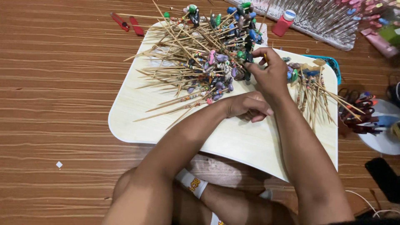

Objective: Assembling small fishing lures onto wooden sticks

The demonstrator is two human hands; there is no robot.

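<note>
Two heaps of beaded sticks on pale board (233, 141): large pile (204, 54) at eleven o'clock unsorted, small pile (312, 91) at three done. Right hand (271, 75) pinching one stick; left hand (246, 106) curled, contents unclear.

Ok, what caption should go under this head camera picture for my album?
Two hands, right hand and left hand, sort a pile of bead-tipped wooden sticks on a pale board on the wood floor.

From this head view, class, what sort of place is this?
Probably a home craft workspace on a floor: a pale work board heaped with decorated bamboo skewers, a small red glue bottle nearby.
</note>
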